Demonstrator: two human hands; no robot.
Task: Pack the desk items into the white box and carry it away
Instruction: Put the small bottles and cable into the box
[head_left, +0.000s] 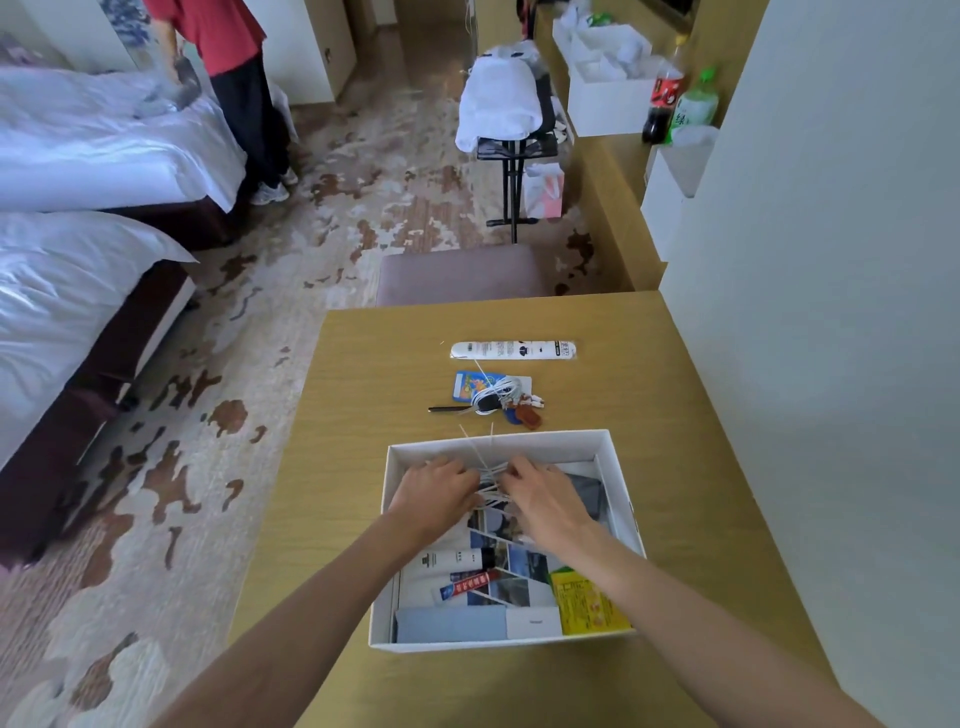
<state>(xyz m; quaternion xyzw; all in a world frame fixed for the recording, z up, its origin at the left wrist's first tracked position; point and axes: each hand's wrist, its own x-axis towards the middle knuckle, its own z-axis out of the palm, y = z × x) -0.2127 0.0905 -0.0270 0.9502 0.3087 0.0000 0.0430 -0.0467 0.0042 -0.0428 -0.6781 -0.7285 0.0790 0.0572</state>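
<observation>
Roughly halfway, by the look of it. The white box (618, 467) sits open on the near part of the counter (363, 389), and it already holds a good layer: a white tube (452, 560), a red-and-blue tube (470, 584), a yellow packet (587, 603), a grey-blue flat item (452, 623) along the near wall, and printed sheets underneath. Both hands are down in the far half of the box. The left hand (434, 493) and the right hand (543, 496) are close together, fingers curled around a tangle of white cable (488, 480) that they seem to be tucking in; loose ends poke up past the far rim.

Left to pack, just beyond the box: a long white packet (514, 349) lying crosswise, a small blue card (470, 385), a coiled white cord (493, 395) with keys and tags (524, 414), and a dark pen (447, 409). Carrying the box off has not begun.

The box itself is a shallow, lidless, rectangular carton, clean, with stiff upright walls.
</observation>
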